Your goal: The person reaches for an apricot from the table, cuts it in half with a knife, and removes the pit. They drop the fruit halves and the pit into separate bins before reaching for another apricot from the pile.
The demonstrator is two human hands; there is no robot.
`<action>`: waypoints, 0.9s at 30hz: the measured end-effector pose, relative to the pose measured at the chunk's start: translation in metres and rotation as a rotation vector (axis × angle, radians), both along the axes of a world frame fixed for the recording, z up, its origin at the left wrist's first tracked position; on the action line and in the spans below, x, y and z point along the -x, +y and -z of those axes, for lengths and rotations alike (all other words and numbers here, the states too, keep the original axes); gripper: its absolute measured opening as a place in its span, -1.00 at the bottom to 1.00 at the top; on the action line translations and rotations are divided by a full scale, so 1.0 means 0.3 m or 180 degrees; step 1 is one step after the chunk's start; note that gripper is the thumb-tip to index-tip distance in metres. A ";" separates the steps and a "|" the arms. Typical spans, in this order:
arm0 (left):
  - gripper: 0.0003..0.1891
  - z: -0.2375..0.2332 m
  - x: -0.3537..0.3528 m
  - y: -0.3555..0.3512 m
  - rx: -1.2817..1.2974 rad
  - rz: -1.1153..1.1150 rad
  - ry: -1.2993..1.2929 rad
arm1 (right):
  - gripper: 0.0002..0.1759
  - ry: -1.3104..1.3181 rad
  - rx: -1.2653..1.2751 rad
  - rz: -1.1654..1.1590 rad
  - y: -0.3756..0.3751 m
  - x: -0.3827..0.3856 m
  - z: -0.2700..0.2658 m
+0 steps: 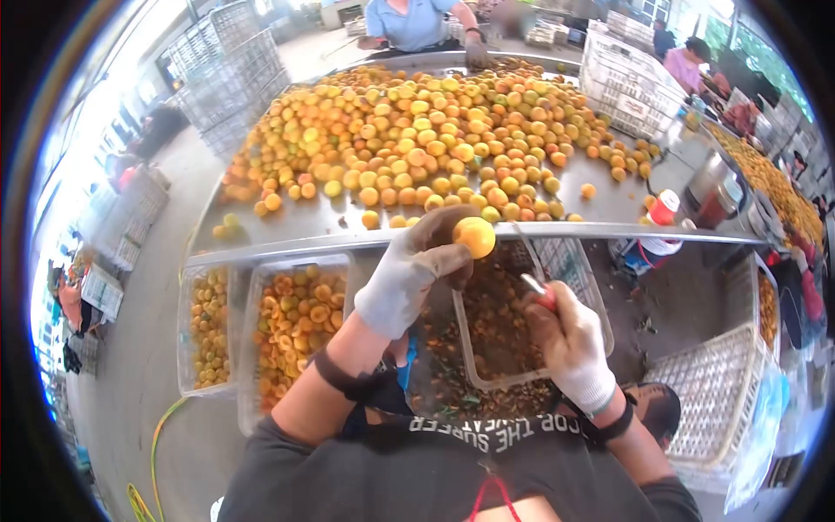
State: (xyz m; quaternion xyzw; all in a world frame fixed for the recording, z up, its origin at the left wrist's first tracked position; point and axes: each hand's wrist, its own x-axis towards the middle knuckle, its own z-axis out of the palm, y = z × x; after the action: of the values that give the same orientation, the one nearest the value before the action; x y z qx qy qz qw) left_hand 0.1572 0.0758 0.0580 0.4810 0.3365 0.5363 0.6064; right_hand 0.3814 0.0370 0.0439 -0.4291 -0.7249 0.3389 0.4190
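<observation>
Between the gloved fingers of my left hand (416, 268) is a whole yellow-orange apricot (475, 237), held up at the table's near edge. My right hand (570, 344), also gloved, is closed around a small knife with a red handle (545, 297); its short metal blade points up and left toward the apricot, apart from it. Beyond both hands a large heap of apricots (409, 130) covers much of the metal table (609, 200). Beneath my hands stands a clear bin (513, 383) with dark scraps in it.
Left below the table are a bin of halved apricots (250, 348) and a bin of small fruit pieces (184, 348). A white crate (631, 83) and a red-capped bottle (664, 209) stand on the table's right. A person in blue (409, 24) works opposite. A yellow hose (155, 452) crosses the floor.
</observation>
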 end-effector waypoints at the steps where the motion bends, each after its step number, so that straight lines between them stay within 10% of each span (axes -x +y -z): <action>1: -0.46 -0.007 -0.027 -0.043 0.0021 -0.0027 -0.0219 | -0.89 0.0076 0.0178 -0.0088 -0.020 0.012 -0.025; 27: -0.47 -0.074 -0.128 -0.227 -0.0175 -0.0221 -0.0199 | -0.77 -0.0244 -0.0165 0.0140 -0.182 0.012 -0.094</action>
State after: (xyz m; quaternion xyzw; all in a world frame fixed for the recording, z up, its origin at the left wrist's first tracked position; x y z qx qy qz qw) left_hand 0.1955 0.0077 0.0803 0.4685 0.3190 0.5808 0.5843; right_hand 0.3778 -0.0177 0.0721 -0.4466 -0.7393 0.2940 0.4093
